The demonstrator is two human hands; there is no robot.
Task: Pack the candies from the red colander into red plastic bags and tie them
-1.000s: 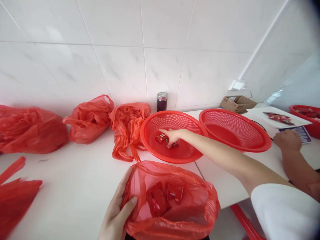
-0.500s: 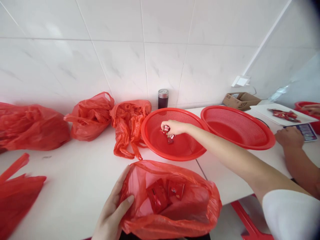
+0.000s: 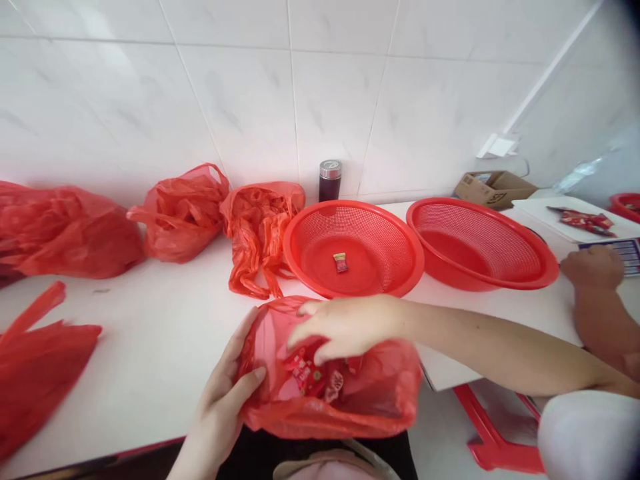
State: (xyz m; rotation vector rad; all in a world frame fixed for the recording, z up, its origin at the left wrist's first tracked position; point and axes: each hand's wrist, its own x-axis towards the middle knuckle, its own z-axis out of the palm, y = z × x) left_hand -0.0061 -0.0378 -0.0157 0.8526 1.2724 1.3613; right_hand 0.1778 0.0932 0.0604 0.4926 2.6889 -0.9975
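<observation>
My left hand [image 3: 233, 387] grips the left side of a red plastic bag [image 3: 330, 427], thumb inside the rim, holding its mouth wide. Over that mouth is my right hand [image 3: 345, 327], slightly blurred, its fingers apart and pointing down into the bag. Small red wrapped packets [image 3: 305, 373] lie inside under the fingers, partly hidden by the hand. Behind the bag, a red plastic basket [image 3: 415, 267] holds a single small wrapped sweet [image 3: 341, 262].
A second red basket [image 3: 543, 277] stands to the right, near a cardboard box [image 3: 493, 189]. Farther right, another person's hand [image 3: 595, 267] rests beside a scale [image 3: 630, 257]. Crumpled red bags [image 3: 183, 217] line the wall at left, by a dark flask [image 3: 330, 180].
My right hand has come back from the basket to the bag, bringing wrapped packets. One sweet stays in the basket, and more packets show in the bag. My left hand keeps its grip.
</observation>
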